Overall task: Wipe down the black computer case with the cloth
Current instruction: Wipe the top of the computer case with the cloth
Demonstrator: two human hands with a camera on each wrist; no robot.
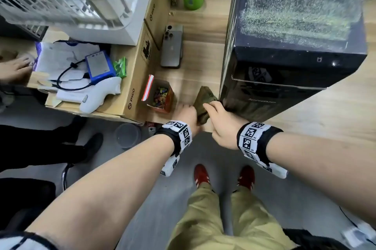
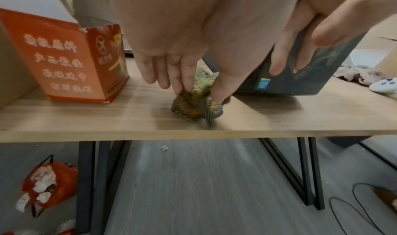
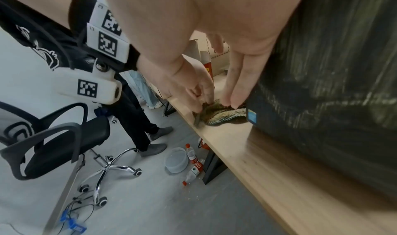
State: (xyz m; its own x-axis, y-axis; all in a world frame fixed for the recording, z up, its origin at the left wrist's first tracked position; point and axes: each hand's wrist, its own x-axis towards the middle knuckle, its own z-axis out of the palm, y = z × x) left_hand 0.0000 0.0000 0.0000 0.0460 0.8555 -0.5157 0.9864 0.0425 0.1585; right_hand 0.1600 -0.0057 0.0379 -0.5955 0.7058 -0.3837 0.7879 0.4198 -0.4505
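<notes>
The wooden desk (image 1: 195, 38) carries the black computer case (image 1: 284, 70), standing upright on its right part, dust across its top panel. The cloth (image 1: 203, 99), olive and crumpled, lies on the desk near the front edge, touching the case's lower front corner. My left hand (image 1: 186, 115) pinches the cloth's near end between thumb and fingertips (image 2: 182, 84). My right hand (image 1: 221, 123) presses straight fingers (image 3: 238, 89) down on the cloth beside the case. An open orange carton (image 1: 159, 95) stands just left of my left hand
</notes>
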